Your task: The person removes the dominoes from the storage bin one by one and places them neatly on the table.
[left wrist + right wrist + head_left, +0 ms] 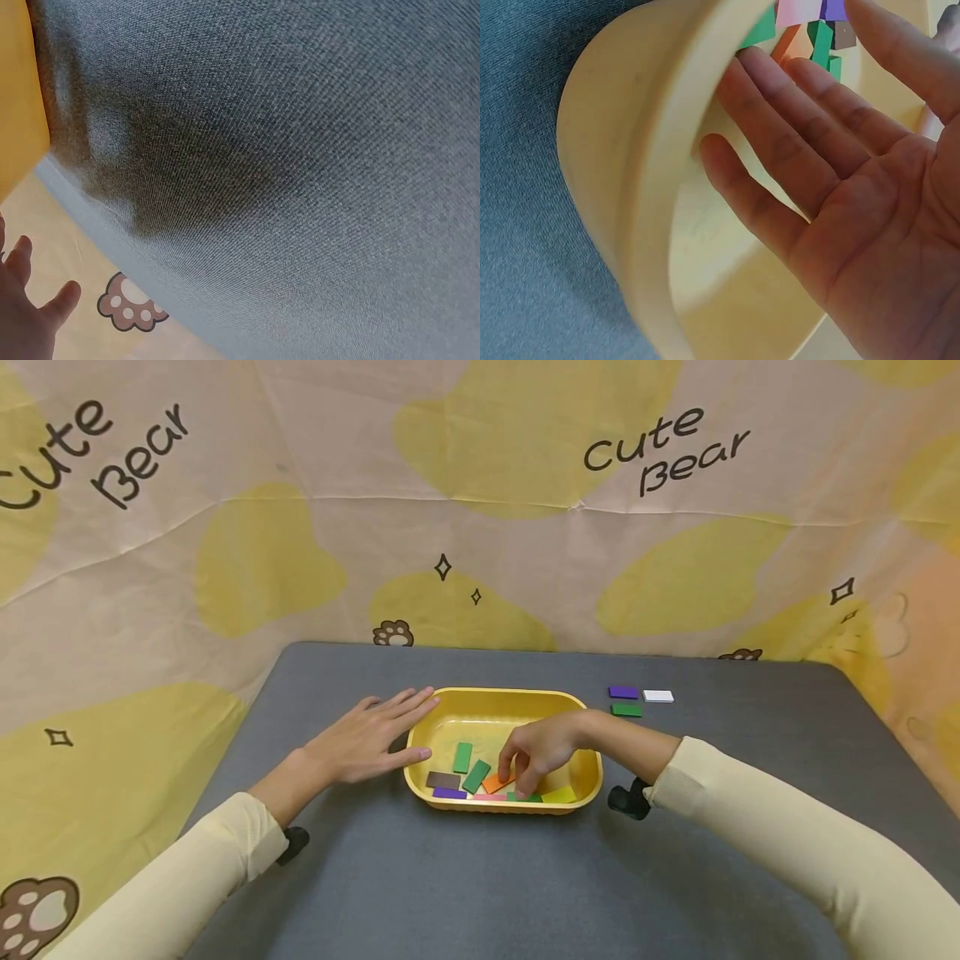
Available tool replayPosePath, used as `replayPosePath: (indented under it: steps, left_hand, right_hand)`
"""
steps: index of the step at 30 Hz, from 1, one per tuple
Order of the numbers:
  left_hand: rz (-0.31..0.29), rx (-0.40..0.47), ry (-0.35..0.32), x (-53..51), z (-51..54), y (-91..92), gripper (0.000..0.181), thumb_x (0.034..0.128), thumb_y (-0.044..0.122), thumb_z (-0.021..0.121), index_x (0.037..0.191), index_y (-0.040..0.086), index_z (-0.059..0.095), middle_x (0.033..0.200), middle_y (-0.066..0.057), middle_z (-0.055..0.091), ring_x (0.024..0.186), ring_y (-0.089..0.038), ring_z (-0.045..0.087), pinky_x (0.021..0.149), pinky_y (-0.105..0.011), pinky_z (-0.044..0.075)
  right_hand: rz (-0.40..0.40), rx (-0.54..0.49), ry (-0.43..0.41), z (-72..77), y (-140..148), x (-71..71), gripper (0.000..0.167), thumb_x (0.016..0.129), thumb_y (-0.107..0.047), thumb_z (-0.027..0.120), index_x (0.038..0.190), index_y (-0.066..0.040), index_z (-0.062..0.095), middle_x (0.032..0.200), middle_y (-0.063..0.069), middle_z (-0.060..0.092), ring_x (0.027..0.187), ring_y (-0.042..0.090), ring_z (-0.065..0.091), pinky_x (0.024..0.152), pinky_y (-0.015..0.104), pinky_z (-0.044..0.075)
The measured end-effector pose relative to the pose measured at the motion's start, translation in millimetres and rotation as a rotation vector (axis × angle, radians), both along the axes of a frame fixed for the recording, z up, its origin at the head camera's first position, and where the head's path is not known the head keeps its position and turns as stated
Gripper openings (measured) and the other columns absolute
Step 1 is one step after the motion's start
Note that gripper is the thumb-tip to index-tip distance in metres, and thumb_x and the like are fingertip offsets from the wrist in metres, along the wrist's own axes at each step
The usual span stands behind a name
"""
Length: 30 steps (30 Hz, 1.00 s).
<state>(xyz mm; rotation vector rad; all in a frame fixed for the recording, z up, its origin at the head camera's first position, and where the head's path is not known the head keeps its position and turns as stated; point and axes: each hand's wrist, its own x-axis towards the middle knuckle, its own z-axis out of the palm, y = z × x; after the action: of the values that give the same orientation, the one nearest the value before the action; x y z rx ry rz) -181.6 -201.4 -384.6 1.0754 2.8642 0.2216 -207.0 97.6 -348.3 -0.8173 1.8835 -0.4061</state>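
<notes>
Orange flat rectangular block [492,786] lies directly below the right grip [549,743], inside a yellow plastic tray with rounded corners [510,692], its far right end partly covered by the fingers. Its long axis slants from near left to far right, so it runs in under the hand rather than across it. The right grip bends down with fingers loosely stretched and thumb spread apart; nothing lies in the palm, and whether a fingertip bears on the orange piece cannot be told. That hand is clearly the nearer one.

On the near side of the same fingertips, a partly hidden green rectangular block [534,797] lies by the tray's near wall, with a yellow block [558,795] to its right and a pink block [490,797] to its left. Left of the grip, a dark green block [476,777] slants much like the orange one, probably leaving little room for a finger between. Farther left are a brownish-grey block [443,781], a purple block [449,793] and a light green block [462,757].

Farther off, the left grip [367,739], fingers straight and holding nothing, lies over the left rim. Beyond and right of the right grip, three more blocks, purple [623,692], white [658,697] and green [626,711], lie on the dark grey surface [465,885].
</notes>
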Motion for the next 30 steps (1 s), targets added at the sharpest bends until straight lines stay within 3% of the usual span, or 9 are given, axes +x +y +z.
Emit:
replayPosePath:
  steps: [11,19,30]
  left_hand:
    - [0.009,-0.004,-0.011,0.3,2.2,1.5,0.079,0.0978,0.064,0.043,0.161,0.022,0.02,0.165,0.002,0.017,0.15,-0.027,0.023,0.111,-0.064,0.026]
    - [0.01,-0.003,-0.014,0.8,1.3,0.7,0.079,0.0978,0.065,0.043,0.161,0.022,0.02,0.166,0.002,0.017,0.15,-0.027,0.022,0.111,-0.064,0.026]
    - [0.009,-0.005,-0.011,1.2,2.0,0.2,0.079,0.0977,0.065,0.042,0.161,0.022,0.021,0.165,0.002,0.017,0.15,-0.026,0.022,0.11,-0.063,0.027]
  right_hand:
    - [0.018,-0.005,-0.018,-5.4,-6,2.0,0.025,0.088,-0.005,0.07,0.113,-0.006,0.067,0.088,0.0,0.062,0.082,0.011,0.054,0.078,0.024,0.045]
    - [0.068,0.027,0.033,-7.0,-16,3.2,0.022,0.087,-0.004,0.071,0.108,-0.008,0.067,0.088,-0.002,0.056,0.081,0.011,0.051,0.073,0.022,0.044]
    - [0.057,0.077,0.053,-7.6,-26,5.0,0.017,0.087,-0.001,0.071,0.102,-0.008,0.066,0.084,-0.002,0.053,0.078,0.011,0.049,0.069,0.022,0.041]
